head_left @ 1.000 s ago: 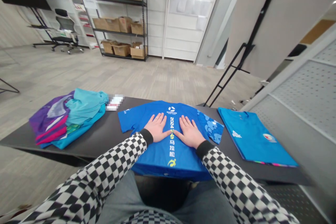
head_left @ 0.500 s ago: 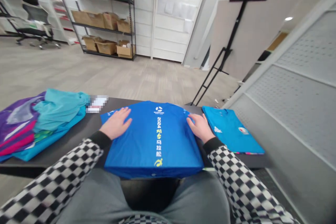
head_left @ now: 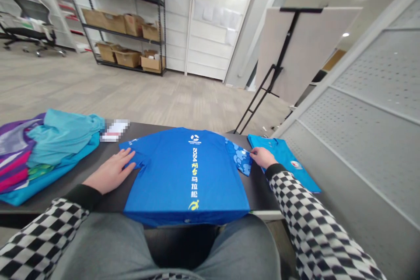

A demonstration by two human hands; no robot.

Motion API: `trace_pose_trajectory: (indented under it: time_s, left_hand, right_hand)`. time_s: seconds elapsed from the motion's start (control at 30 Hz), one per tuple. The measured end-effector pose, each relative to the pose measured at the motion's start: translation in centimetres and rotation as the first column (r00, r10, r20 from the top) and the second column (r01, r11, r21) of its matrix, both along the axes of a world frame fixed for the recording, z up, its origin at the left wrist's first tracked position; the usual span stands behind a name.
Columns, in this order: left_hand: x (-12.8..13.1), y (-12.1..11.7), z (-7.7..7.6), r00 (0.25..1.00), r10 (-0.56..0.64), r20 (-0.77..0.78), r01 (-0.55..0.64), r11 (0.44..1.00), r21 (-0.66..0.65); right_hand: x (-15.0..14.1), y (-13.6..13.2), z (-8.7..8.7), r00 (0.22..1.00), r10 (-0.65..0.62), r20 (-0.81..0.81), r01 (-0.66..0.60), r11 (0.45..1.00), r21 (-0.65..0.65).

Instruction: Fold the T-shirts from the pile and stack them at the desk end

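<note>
A blue T-shirt (head_left: 170, 175) lies spread on the dark table (head_left: 114, 199), with white and yellow lettering running down its middle. Its lower edge hangs over the table's near side. My left hand (head_left: 113, 170) rests with fingers stretched out, the fingertips at the left sleeve. At the other side, my right hand (head_left: 263, 157) pinches the edge of the right sleeve, which is patterned in lighter blue. Beyond that hand lies a folded bright-blue shirt (head_left: 288, 157), partly covered by my forearm.
A loose heap of turquoise, purple and pink clothes (head_left: 62, 140) lies on the table's left end, beside a blurred-out card (head_left: 114, 130). A grey perforated partition (head_left: 370, 113) borders the right side. Past the table stand an easel (head_left: 282, 61) and a shelf with cardboard boxes (head_left: 127, 57).
Both hands have moved outward from the shirt's shoulders to its sleeves. The right sleeve is now drawn out flat, with my right hand closed on its edge.
</note>
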State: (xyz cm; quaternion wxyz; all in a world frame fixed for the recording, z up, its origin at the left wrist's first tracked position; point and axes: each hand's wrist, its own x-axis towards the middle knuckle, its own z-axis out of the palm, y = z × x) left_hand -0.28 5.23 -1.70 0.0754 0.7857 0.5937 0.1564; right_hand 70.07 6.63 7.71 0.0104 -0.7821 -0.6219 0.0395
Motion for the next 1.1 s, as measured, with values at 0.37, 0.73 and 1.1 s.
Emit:
trace_pose_trajectory:
  time_s: [0.37, 0.73, 1.1]
  left_hand:
    - [1.5, -1.6, 1.2, 0.996, 0.059, 0.065, -0.065, 0.992, 0.105]
    - [1.9, -1.7, 1.5, 0.999, 0.036, 0.022, -0.038, 0.992, 0.118]
    - [2.7, -2.2, 2.5, 0.999, 0.036, 0.022, -0.038, 0.994, 0.101]
  right_hand:
    - [-1.8, 2.3, 3.3, 0.964, 0.063, -0.257, -0.056, 0.998, 0.035]
    - [-15.9, 6.6, 10.2, 0.936, 0.285, -0.207, -0.278, 0.959, 0.062]
    - [-35.4, 10.2, 8.5, 0.881, 0.267, -0.39, -0.344, 0.928, -0.143]
